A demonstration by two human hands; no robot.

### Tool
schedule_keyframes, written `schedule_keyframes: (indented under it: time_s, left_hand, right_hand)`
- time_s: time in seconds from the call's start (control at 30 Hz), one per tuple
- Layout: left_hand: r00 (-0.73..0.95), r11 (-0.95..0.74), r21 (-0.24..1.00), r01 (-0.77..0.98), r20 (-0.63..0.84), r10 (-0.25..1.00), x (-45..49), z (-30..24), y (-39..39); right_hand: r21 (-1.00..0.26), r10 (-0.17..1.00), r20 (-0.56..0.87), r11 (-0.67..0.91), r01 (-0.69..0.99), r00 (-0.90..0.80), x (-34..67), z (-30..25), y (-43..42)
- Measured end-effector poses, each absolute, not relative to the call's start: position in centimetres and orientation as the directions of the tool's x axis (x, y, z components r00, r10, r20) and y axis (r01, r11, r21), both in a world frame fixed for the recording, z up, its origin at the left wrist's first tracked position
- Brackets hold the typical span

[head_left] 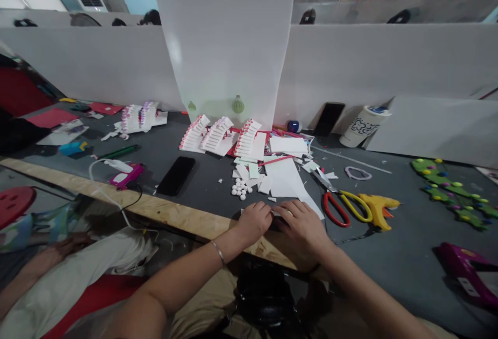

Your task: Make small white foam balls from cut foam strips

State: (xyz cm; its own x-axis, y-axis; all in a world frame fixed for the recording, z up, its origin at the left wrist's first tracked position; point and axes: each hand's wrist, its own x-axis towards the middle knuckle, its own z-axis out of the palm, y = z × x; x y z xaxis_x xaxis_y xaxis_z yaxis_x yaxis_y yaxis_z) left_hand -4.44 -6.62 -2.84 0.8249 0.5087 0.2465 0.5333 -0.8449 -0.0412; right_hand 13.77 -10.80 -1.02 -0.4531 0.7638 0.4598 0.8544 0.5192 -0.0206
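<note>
Both left hand [252, 223] and right hand [302, 231] cover a white sheet [286, 180], grip impossible to tell.

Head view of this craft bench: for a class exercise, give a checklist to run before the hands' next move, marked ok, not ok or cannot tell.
1. Left hand and right hand firmly gripping the white card strip: cannot tell.
2. Loose white card offcuts kept away from the hands: not ok.
3. Red-and-yellow-handled scissors lying beside the right hand: ok.
4. Yellow hot glue gun switched off: cannot tell.
5. Small white balls heaped apart from the hands: ok.
</note>
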Motion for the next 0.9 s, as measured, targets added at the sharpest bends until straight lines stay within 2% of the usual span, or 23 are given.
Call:
schedule_keyframes:
  time_s: [0.1, 0.27, 0.43, 0.57, 0.63, 0.73, 0.9]
  left_hand:
    - [0.820, -0.836, -0.038, 0.548, 0.223, 0.527, -4.3, -2.8, -6.7]
    - [0.810, -0.824, -0.055, 0.563, 0.231, 0.538, -4.9, -2.9, -6.7]
    - [0.763, -0.785, -0.066, 0.616, 0.297, 0.574, -5.9, -1.6, -4.8]
    - [0.765, -0.793, -0.132, 0.594, 0.396, 0.507, -5.7, -0.1, -2.7]
    - [0.802, -0.822, -0.165, 0.545, 0.388, 0.454, -5.6, -0.1, -2.2]
    - [0.861, -0.866, -0.183, 0.466, 0.319, 0.396, -6.1, -0.9, -2.6]
    - [0.880, -0.891, -0.109, 0.440, 0.250, 0.404, -7.6, -2.3, -3.5]
  right_hand:
    - [0.003, 0.782, 0.408, 0.516, 0.857, -0.472, 13.4, -1.9, -10.6]
    - [0.096, 0.749, 0.427, 0.520, 0.849, -0.507, 13.6, -3.2, -10.2]
    - [0.141, 0.701, 0.529, 0.483, 0.864, -0.478, 14.6, -1.3, -9.2]
    - [0.166, 0.695, 0.594, 0.387, 0.907, -0.406, 15.8, 0.0, -8.7]
    - [0.197, 0.689, 0.562, 0.425, 0.883, -0.458, 16.2, -0.7, -8.8]
    - [0.209, 0.693, 0.440, 0.540, 0.815, -0.572, 16.6, -2.4, -9.4]
    - [0.143, 0.738, 0.350, 0.566, 0.812, -0.577, 16.9, -3.7, -9.9]
